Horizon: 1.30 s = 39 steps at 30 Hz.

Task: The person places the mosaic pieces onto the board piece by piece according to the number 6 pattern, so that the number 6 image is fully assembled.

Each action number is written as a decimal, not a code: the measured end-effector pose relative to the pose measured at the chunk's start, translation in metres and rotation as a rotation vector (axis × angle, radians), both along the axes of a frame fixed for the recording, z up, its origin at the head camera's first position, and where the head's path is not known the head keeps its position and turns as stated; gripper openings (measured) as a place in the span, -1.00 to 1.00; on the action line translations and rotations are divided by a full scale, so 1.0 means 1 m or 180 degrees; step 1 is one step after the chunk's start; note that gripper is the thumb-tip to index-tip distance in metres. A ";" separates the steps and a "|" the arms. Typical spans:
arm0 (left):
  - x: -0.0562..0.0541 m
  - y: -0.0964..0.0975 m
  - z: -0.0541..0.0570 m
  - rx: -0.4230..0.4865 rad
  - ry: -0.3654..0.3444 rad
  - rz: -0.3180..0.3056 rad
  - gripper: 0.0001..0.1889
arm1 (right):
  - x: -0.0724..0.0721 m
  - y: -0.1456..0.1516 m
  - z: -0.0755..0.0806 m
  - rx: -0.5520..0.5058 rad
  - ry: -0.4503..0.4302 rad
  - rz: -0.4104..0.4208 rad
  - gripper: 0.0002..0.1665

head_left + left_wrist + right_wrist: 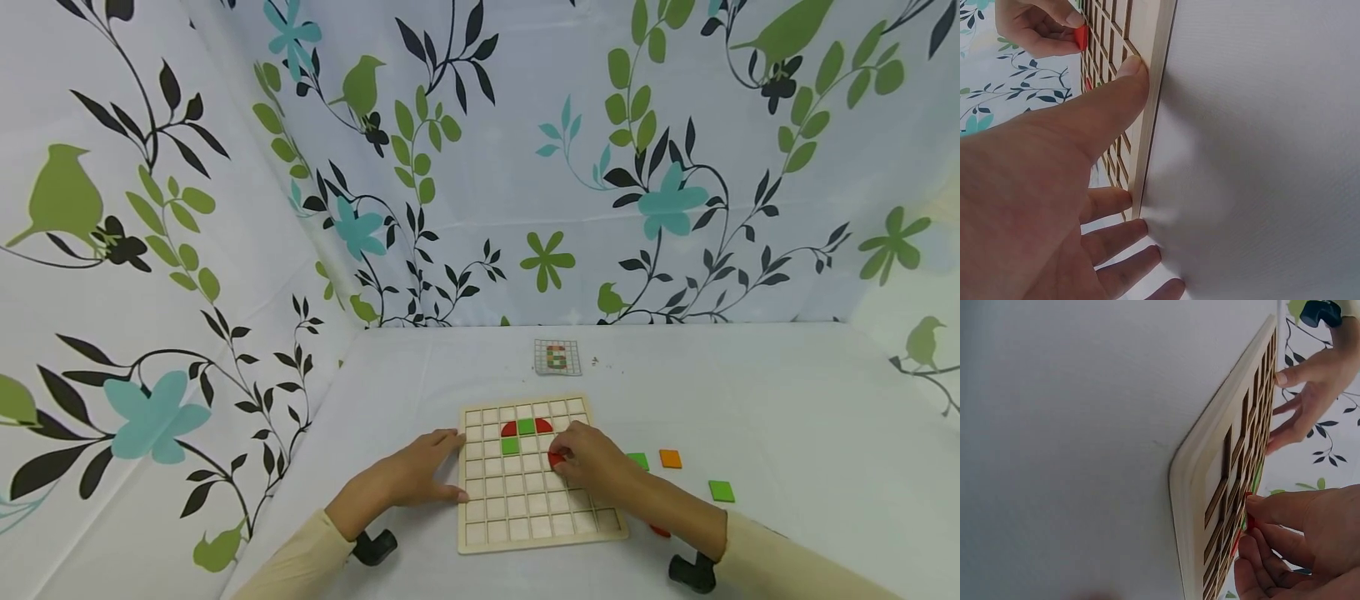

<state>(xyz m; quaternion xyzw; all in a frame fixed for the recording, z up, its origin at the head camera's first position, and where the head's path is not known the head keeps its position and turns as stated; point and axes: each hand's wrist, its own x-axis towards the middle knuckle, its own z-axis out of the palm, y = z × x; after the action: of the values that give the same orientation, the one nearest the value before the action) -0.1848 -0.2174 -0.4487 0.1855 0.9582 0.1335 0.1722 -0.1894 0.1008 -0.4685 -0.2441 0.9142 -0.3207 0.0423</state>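
A wooden grid board (540, 545) lies on the white table in front of me. My left hand (420, 471) rests along its left side, thumb on the frame and fingers extended at the edge. Between the thumb and fingers of my right hand (596, 462) is a small red tile (1081, 38), pinched at the cells right of the board's middle. Toward the far side of the grid, a green square tile (526, 426) sits between a red rounded tile (509, 429) and another red rounded tile (543, 426). A second green square (510, 446) is just below the left one.
Right of the board lie a green tile (637, 460), an orange tile (671, 458) and another green tile (722, 491). A red piece (660, 531) shows partly below my right forearm. Behind the board lies a grid card (557, 357) with a coloured pattern. A patterned curtain (480, 208) hangs behind.
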 end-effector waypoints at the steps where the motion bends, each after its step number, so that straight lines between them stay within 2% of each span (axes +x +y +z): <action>1: 0.000 0.000 0.000 -0.0007 -0.0005 -0.0001 0.02 | 0.000 -0.002 -0.001 0.0013 0.0009 -0.0002 -0.84; 13: 0.000 -0.001 -0.004 -0.0019 0.0000 -0.0030 0.02 | -0.004 -0.012 -0.005 0.0051 0.0037 -0.0109 -0.89; 24: 0.000 -0.001 -0.001 -0.0011 0.0013 -0.0034 0.02 | -0.005 -0.021 0.003 0.0255 -0.0031 -0.0086 -0.89; 27: 0.000 -0.001 -0.001 -0.0026 0.0020 -0.0021 0.02 | -0.005 -0.020 0.004 0.0260 -0.0025 -0.0015 -0.89; 33: 0.000 -0.001 -0.002 -0.0001 -0.0020 0.0019 0.03 | -0.004 -0.017 0.002 0.0337 0.0181 0.0252 -0.98; 39: 0.000 -0.001 -0.003 -0.0010 0.0008 -0.0022 0.04 | -0.004 -0.015 -0.001 0.0307 0.0231 0.0269 -0.94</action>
<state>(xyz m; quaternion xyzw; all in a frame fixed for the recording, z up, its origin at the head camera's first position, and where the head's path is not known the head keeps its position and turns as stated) -0.1848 -0.2188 -0.4517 0.1887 0.9580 0.1311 0.1717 -0.1936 0.0859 -0.4697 -0.2916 0.9184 -0.2652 0.0343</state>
